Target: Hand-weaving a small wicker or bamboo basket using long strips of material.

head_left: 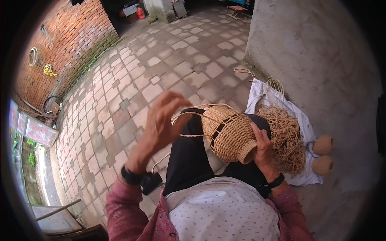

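A woven straw-coloured basket (227, 138), round-bodied with a narrow neck, lies tilted across my lap with its mouth toward me at the lower right. Dark gaps show between the uprights in a band across its body. My right hand (263, 146) is closed on the basket's right side near the neck. Raised left of the basket, my left hand (163, 120) has its fingers apart. A loop of twisted cord (191, 135) runs from the basket past these fingers; whether they touch it is hard to see.
A heap of loose cord (281, 136) lies on a white sack (307, 124) to my right. Two small tan, rounded pots (323, 165) stand beside it. A grey wall (313, 52) rises at the right, a brick wall (76, 32) at the far left. Paving (120, 100) covers the ground.
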The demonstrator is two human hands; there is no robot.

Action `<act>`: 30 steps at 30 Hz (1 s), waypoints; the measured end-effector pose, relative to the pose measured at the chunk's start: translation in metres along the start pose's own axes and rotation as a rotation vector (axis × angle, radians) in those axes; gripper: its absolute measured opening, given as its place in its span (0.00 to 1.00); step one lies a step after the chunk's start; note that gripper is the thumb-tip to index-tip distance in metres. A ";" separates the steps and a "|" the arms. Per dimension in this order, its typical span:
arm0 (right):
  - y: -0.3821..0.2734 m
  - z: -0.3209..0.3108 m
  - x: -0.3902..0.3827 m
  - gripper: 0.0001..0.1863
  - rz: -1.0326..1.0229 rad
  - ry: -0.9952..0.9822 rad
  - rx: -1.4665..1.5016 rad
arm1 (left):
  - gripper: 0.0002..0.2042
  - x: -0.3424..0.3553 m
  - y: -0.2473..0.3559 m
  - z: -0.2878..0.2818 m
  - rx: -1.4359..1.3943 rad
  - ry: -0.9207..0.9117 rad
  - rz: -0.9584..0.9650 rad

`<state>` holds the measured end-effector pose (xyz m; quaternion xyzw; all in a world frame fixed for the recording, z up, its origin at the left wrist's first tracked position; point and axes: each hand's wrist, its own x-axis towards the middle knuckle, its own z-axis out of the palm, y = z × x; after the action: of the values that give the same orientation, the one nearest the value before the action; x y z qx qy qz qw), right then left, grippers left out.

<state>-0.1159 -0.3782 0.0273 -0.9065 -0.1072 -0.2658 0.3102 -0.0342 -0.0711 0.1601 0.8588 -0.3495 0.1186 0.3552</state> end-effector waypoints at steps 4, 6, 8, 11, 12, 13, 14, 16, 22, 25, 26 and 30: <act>-0.004 0.000 0.004 0.33 -0.066 0.010 0.023 | 0.05 -0.036 0.010 0.070 -0.093 -0.058 -0.054; -0.005 -0.001 0.003 0.34 -0.041 -0.015 0.017 | 0.05 -0.042 -0.007 0.082 0.092 -0.230 -0.134; -0.007 -0.001 -0.001 0.35 -0.013 -0.044 0.005 | 0.13 -0.049 -0.024 0.091 0.191 -0.351 -0.052; -0.006 0.006 0.000 0.36 -0.077 -0.020 -0.021 | 0.12 -0.008 -0.033 0.064 -0.501 -0.138 -0.156; -0.004 0.004 -0.002 0.36 -0.052 -0.031 -0.040 | 0.13 0.013 -0.027 0.037 -0.657 -0.079 -0.300; -0.003 0.003 -0.002 0.36 -0.034 -0.043 -0.057 | 0.13 0.030 -0.021 0.003 -0.807 -0.012 -0.446; -0.005 0.003 0.000 0.36 -0.043 -0.043 -0.047 | 0.12 0.036 -0.025 -0.033 -0.893 0.005 -0.400; -0.002 0.004 0.001 0.36 -0.062 -0.019 -0.028 | 0.11 0.040 -0.023 -0.049 -0.985 0.011 -0.350; 0.000 0.006 -0.003 0.36 -0.022 -0.048 -0.080 | 0.07 -0.028 -0.008 0.029 0.144 0.421 -0.228; -0.001 0.005 -0.002 0.36 -0.062 -0.054 -0.057 | 0.12 -0.060 -0.017 0.087 -0.100 -0.003 -0.436; -0.002 0.003 -0.002 0.36 -0.067 -0.055 -0.061 | 0.15 -0.061 -0.025 0.103 -0.245 0.008 -0.527; -0.001 0.004 -0.003 0.35 -0.076 -0.065 -0.086 | 0.14 -0.043 -0.025 0.131 -0.398 0.112 -0.657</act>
<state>-0.1168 -0.3745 0.0237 -0.9223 -0.1399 -0.2523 0.2571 -0.0541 -0.1276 0.0332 0.8316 -0.0521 -0.0246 0.5524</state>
